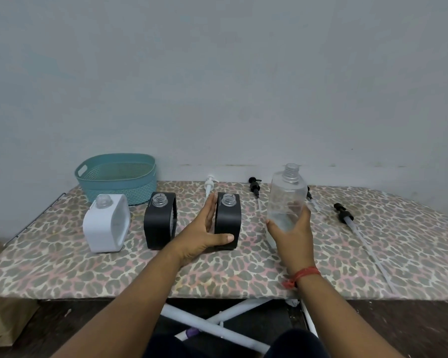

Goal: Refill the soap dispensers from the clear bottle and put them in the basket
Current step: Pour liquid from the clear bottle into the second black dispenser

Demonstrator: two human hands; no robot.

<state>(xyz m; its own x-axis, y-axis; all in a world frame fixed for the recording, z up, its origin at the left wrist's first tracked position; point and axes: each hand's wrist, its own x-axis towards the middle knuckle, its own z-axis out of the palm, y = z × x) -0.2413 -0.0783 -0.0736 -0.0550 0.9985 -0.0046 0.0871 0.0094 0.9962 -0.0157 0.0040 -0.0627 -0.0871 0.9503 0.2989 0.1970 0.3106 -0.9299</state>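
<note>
Three uncapped soap dispensers stand in a row on the leopard-print table: a white one (pixel 106 224) at left, a black one (pixel 160 220) in the middle, and another black one (pixel 229 215) to its right. My left hand (pixel 204 232) grips that right black dispenser, thumb across its front. My right hand (pixel 294 233) holds the clear bottle (pixel 286 196) upright by its lower part; the bottle is open, with a little clear liquid low down. A teal basket (pixel 117 178) sits empty at the back left.
Pump heads with long tubes lie behind and to the right: a white pump (pixel 209 184), a black pump (pixel 254 186), another black pump (pixel 343 215) whose tube runs toward the front edge, and one partly hidden behind the bottle. White table legs show below.
</note>
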